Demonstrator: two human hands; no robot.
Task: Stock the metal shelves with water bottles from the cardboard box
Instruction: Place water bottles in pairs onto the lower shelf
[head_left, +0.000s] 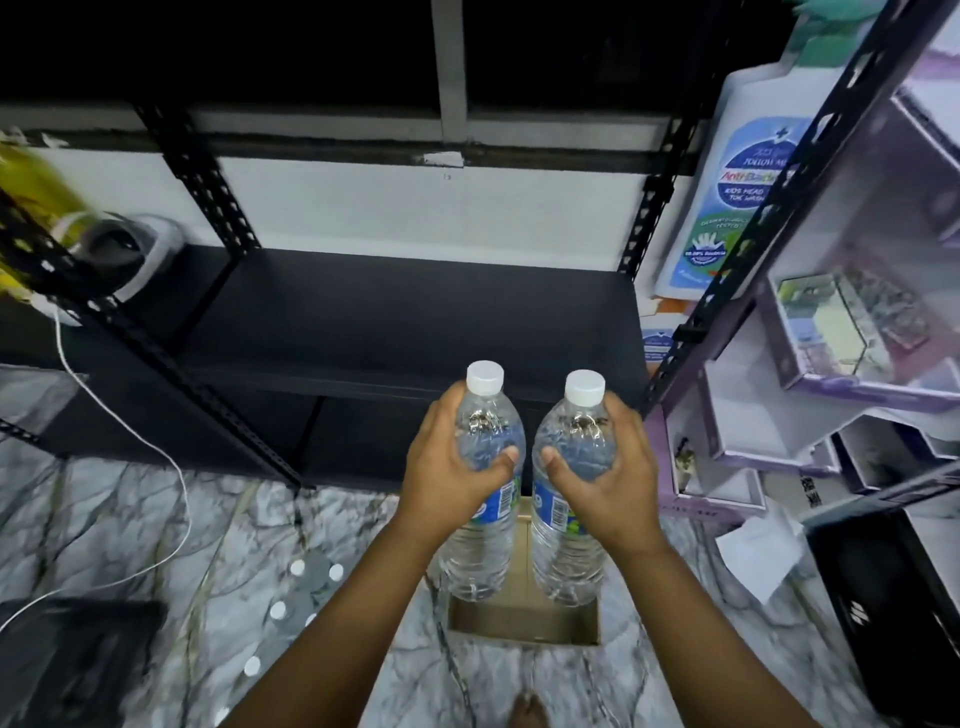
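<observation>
Head view: two clear water bottles stand upright at the lower centre of the frame, held side by side above the open cardboard box (524, 621). The left hand (447, 467) is wrapped around the left bottle (483, 525), thumb across its front; the right hand (605, 473) is wrapped around the right bottle (569, 530) the same way. Each bottle has a white cap, ribbed clear walls and a blue label with a barcode. The two bottles are just beside each other, apart by a narrow gap.

Beyond them, at mid frame, is a black metal shelf (415, 317), its board bare, with perforated black uprights and a white wall behind. The floor (130, 545) is grey-veined marble. At lower left more white-capped bottles (306, 587) lie or stand on it, too blurred to count. A white cable (156, 457) trails across the left side. At right, a second rack (810, 156) carries purple boxes (857, 332) and a white wash bottle (743, 182).
</observation>
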